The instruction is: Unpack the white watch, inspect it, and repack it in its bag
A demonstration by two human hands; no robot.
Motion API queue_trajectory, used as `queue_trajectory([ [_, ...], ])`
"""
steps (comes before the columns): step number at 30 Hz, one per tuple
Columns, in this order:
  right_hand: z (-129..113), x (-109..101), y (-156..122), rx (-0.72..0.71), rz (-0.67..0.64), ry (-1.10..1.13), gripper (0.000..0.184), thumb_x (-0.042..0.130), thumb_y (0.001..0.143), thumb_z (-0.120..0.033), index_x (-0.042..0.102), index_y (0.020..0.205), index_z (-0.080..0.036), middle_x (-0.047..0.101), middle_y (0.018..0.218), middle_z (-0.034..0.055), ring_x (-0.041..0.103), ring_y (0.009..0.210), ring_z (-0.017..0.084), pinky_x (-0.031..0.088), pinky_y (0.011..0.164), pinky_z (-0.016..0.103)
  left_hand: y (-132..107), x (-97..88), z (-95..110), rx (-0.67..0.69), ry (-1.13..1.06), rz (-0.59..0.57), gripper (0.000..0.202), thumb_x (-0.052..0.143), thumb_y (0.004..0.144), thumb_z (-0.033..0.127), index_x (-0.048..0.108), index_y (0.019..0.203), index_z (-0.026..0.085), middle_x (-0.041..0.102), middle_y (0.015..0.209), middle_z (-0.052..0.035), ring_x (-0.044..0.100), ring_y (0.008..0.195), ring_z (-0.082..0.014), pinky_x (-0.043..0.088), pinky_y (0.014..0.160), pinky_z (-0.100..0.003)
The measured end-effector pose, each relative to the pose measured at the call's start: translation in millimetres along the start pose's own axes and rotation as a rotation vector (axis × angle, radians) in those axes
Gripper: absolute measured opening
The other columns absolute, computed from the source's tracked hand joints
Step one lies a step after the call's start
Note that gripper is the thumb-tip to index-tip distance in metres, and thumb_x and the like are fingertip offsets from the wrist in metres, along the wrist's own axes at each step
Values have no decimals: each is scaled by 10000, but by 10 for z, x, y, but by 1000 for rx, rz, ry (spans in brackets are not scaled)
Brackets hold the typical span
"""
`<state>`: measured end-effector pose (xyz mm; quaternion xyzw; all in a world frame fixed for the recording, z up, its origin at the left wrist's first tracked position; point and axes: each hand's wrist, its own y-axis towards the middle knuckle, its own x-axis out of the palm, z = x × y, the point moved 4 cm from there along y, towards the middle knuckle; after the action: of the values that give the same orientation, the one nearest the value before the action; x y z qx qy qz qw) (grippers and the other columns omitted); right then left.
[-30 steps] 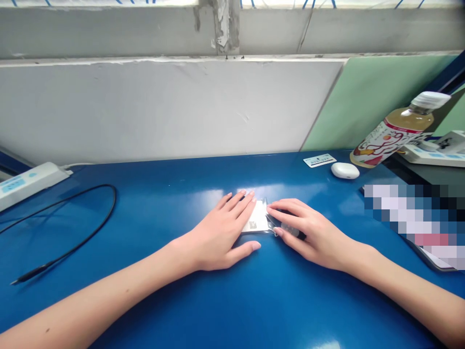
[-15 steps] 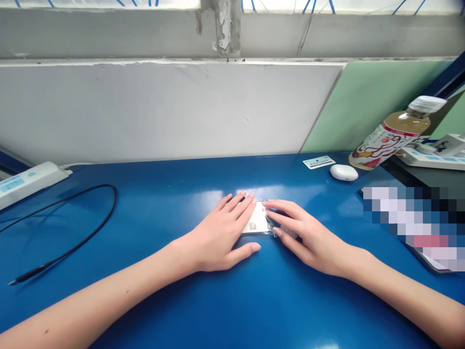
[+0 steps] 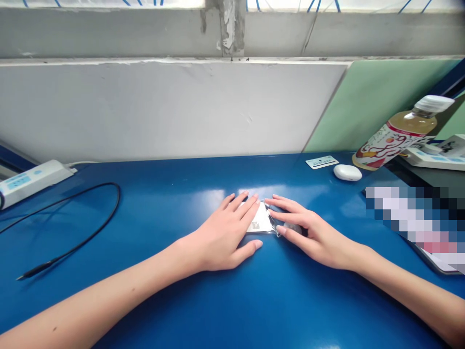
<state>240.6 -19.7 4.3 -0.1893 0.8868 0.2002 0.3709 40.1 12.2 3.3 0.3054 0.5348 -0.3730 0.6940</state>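
Observation:
On the blue table lies a small clear plastic bag [image 3: 271,224] with a white label [image 3: 260,219] that bears a square printed code. My left hand [image 3: 227,235] rests flat across the label's left part, fingers stretched out and thumb apart. From the right, my right hand [image 3: 308,230] reaches to the bag's right edge, its fingers spread and the fingertips at the plastic. A greyish, see-through part of the bag shows beneath the right fingers; what it contains I cannot make out.
A black cable [image 3: 118,194] loops at the left, near a white power strip [image 3: 36,182]. Toward the back right are a card [image 3: 322,162], a white earbud case [image 3: 348,172] and a drink bottle [image 3: 394,138]. A partly blurred-out flat device [image 3: 441,261] lies at the right.
The whole view has shifted slightly, so things sit a little farther right. My left hand stays flat on the bag; the right fingers have spread a bit at its edge.

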Motion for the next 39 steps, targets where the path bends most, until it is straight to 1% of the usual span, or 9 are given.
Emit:
queue_trajectory([
  [7,-213,64,-10,-157,3,-157,378,549,952,-209,602,1318,-134,445,1545,197,297,1494,330,396,1149,543,8,-10,28,-6,36,-6,615,403,1022,397,286,1543,92,279,1623,-178,226,1502,-385,208,1198,-576],
  [9,-224,65,7,-163,12,-172,332,560,946,-215,635,1262,-147,463,1532,188,306,1489,338,398,1147,548,9,-17,27,-5,30,-6,605,400,1023,389,297,1536,85,300,1614,-181,235,1498,-387,212,1196,-583],
  [14,-27,-29,81,-132,140,-94,302,528,965,-217,673,1229,-213,549,1453,150,515,1355,303,468,1093,519,-7,-21,5,-27,-5,38,584,385,1036,376,280,1546,112,250,1629,-198,159,1520,-383,231,1192,-595],
  [18,110,-60,109,-113,148,-154,399,464,976,-147,573,1355,-211,564,1435,152,539,1331,266,481,1085,492,-29,-15,-9,-56,-48,94,604,415,1029,383,268,1548,114,319,1581,-239,117,1524,-399,260,1178,-618],
  [22,87,-62,85,-167,132,-159,458,487,962,-132,520,1411,-216,594,1406,146,574,1292,261,508,1060,471,-39,-39,9,22,-114,151,615,446,1022,346,224,1555,134,380,1544,-226,241,1495,-382,302,1171,-596],
  [26,-37,-135,38,-266,171,-102,367,568,934,-134,641,1276,-243,672,1256,116,662,1148,233,567,963,387,-50,-86,49,181,-192,183,638,451,1020,330,151,1566,196,428,1512,-192,391,1418,-340,315,1165,-577],
  [30,-132,-265,7,-292,248,19,264,668,889,-144,734,1112,-269,699,1010,52,701,893,175,588,809,297,-65,-108,63,262,-259,181,638,431,1025,333,121,1573,230,445,1507,-168,422,1398,-315,318,1168,-551],
  [34,-132,-391,-1,-186,372,196,223,684,892,-167,741,1070,-289,699,964,24,669,851,157,569,762,273,-77,-114,43,213,-273,209,696,483,1002,324,110,1578,206,398,1544,-190,414,1406,-331,376,1137,-527],
  [39,52,-436,35,147,455,432,150,673,913,-348,756,1007,-264,742,930,28,679,786,169,586,711,291,-81,-113,23,134,-273,217,774,567,951,338,136,1574,180,392,1547,-204,409,1415,-346,413,1118,-524],
])
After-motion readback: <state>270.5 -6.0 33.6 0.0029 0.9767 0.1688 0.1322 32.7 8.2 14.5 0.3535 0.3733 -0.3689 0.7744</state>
